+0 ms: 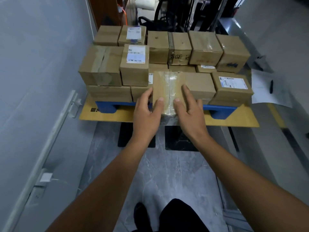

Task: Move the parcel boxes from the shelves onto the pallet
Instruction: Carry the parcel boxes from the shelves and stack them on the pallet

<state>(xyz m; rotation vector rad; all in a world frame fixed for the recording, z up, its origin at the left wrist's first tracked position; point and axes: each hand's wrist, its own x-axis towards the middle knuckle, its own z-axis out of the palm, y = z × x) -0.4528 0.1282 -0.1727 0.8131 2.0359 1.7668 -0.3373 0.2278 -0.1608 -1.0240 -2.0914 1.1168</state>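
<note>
A small brown parcel box with clear tape over its top is at the front middle of the stack, held between my two hands. My left hand grips its left side with the thumb on the front face. My right hand grips its right side, fingers lying over the top. Behind and beside it stand several taped cardboard parcels, some with white labels, piled in two layers on the blue pallet. The pallet rests on a flat sheet of brown cardboard.
A grey wall with a white rail runs along the left. Dark equipment and cables stand behind the pallet. A white paper with a black pen lies at the right. My dark shoes stand on the grey marble floor.
</note>
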